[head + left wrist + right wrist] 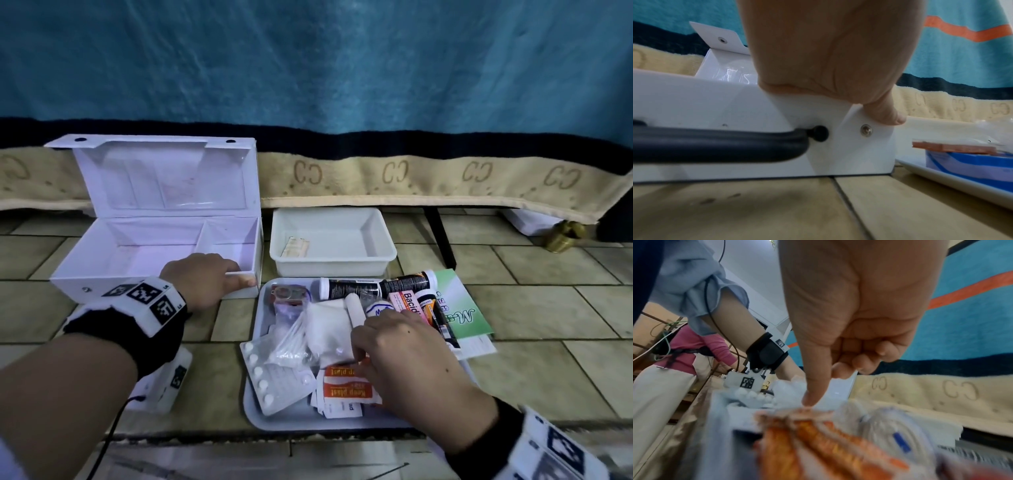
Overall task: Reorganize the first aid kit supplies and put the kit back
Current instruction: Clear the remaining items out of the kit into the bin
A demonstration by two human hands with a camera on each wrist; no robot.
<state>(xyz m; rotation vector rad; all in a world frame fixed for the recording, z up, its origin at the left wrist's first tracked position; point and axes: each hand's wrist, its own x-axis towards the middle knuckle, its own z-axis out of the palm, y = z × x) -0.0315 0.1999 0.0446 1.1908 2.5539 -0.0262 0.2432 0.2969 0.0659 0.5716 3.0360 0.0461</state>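
The white first aid kit box stands open and empty on the tiled floor at left, lid upright. My left hand grips its front right rim; in the left wrist view the thumb presses the front wall above the black handle. My right hand hovers over the grey tray of supplies. Its thumb tip touches the orange plaster strips, the other fingers curled above them with no visible pinch.
On the tray lie a blister pack, bagged cotton swabs, a bandage roll, tubes and a green leaflet. A white bin with a few plasters sits behind it. A blanket edge hangs at the back.
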